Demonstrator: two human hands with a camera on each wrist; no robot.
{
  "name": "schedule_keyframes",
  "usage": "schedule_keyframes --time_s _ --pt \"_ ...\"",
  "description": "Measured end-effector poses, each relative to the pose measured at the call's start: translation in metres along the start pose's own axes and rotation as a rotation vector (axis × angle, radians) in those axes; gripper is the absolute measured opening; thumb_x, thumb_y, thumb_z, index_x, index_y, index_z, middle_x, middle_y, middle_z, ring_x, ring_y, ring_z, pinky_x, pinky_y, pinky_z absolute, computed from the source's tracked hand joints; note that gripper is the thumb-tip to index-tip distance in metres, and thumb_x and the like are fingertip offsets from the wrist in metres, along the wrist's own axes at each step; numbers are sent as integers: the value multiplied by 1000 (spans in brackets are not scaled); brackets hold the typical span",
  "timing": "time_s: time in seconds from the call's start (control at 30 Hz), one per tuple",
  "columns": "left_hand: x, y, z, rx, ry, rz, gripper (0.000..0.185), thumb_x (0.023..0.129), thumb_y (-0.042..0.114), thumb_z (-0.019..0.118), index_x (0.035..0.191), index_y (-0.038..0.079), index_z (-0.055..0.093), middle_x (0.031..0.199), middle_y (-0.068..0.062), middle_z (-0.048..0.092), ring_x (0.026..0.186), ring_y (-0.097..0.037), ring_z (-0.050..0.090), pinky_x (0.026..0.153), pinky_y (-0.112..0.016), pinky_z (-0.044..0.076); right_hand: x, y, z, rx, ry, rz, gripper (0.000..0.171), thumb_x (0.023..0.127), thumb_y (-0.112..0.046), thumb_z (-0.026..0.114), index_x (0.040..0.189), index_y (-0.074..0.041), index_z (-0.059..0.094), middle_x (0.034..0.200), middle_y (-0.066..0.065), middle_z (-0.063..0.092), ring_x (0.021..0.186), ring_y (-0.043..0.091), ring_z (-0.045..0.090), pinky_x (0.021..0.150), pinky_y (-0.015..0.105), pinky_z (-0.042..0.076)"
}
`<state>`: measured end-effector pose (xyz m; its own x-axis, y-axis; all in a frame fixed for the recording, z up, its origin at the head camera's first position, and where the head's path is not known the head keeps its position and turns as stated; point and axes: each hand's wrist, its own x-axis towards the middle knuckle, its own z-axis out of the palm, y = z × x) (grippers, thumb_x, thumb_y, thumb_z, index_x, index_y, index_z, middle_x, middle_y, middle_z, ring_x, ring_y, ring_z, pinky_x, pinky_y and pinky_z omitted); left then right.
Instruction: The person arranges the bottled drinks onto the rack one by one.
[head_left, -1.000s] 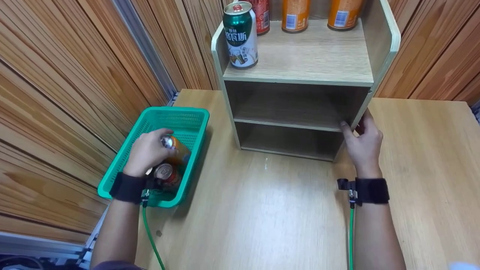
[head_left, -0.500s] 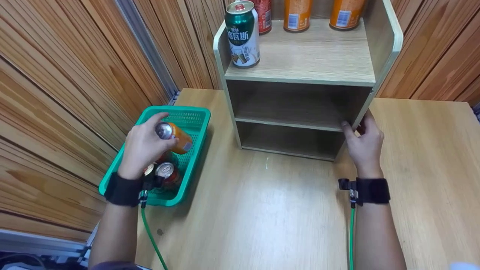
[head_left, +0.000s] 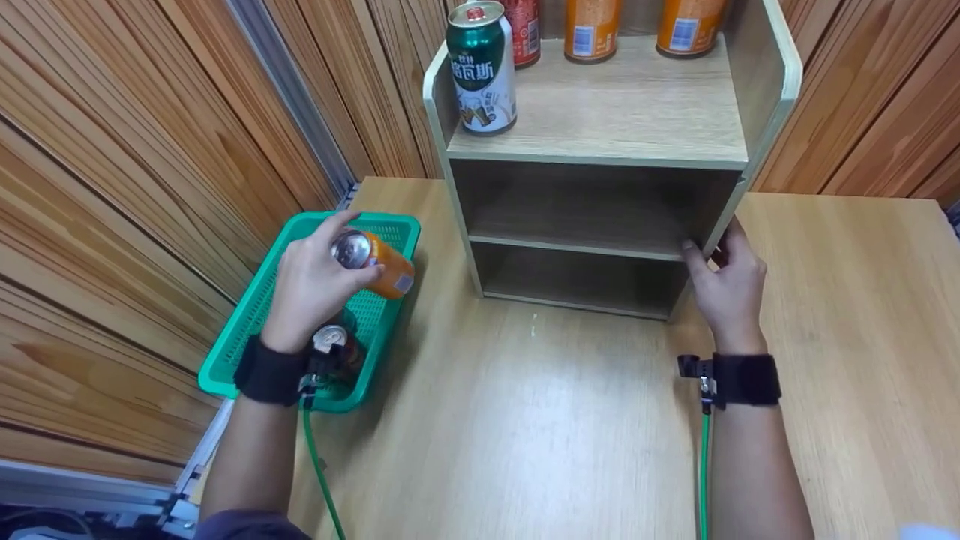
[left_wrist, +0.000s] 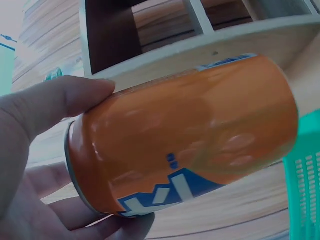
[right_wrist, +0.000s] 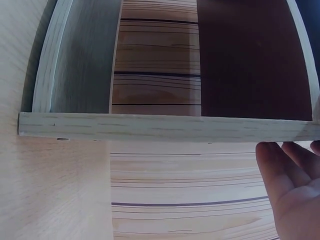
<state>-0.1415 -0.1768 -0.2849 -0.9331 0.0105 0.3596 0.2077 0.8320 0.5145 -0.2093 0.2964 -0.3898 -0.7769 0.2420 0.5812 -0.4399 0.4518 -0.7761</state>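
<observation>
My left hand [head_left: 311,281] grips an orange soda can [head_left: 391,268] near its top, thumb on one side and fingers on the other. The can is tilted, over the right side of the green basket [head_left: 213,379]. Up close in the left wrist view, the can [left_wrist: 200,125] shows blue and white lettering. My right hand [head_left: 727,296] holds the right side panel of the wooden shelf [head_left: 637,112], its thumb at the front edge and its other fingers mostly hidden behind. In the right wrist view, fingertips [right_wrist: 267,150] meet that panel's edge.
Further cans, one with a silver top [head_left: 330,337], lie in the basket, partly covered by my left wrist. On the top shelf stand a green-and-white can [head_left: 481,75], a red can [head_left: 523,34] and two orange cans [head_left: 591,30]. Wood-panelled walls [head_left: 135,187] border the table.
My left hand has lifted the orange can up from the basket's inside and moved it to the right, towards the shelf. My right hand stays on the shelf's side panel.
</observation>
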Motion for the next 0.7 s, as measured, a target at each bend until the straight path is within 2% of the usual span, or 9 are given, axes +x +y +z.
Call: schedule_keyframes --time_s 0.3,0.4,0.5,0.63,0.7 --pt "6 25 15 -112 31 61 67 66 40 75 126 28 46 105 4 60 85 -6 55 66 -25 49 0 1 -1 -17 -3 19 52 80 -17 66 127 -26 47 122 -1 54 107 14 52 85 32 44" --pt "6 33 22 -132 53 122 66 66 37 76 125 27 47 107 4 60 86 -6 55 67 -24 49 0 0 -1 -24 4 25 51 79 -17 67 126 -24 48 120 1 55 105 15 53 84 31 45" --pt "6 42 30 -142 67 221 66 66 32 77 125 24 48 106 3 61 86 -7 56 66 -25 49 0 0 0 -28 14 29 51 78 -17 67 126 -23 49 117 2 57 103 16 54 84 32 45" --pt "3 58 38 -191 5 295 66 66 25 78 125 23 48 103 3 61 87 -7 56 68 -24 50 -2 -6 0 -36 7 20 50 80 -16 66 126 -22 49 118 4 56 103 16 54 84 32 45" --pt "0 69 39 -258 -79 313 66 67 20 78 126 19 47 104 -1 61 88 -12 57 69 -26 50 -5 -22 -2 -14 11 23 48 81 -13 64 126 -17 49 119 8 56 105 16 53 87 31 43"
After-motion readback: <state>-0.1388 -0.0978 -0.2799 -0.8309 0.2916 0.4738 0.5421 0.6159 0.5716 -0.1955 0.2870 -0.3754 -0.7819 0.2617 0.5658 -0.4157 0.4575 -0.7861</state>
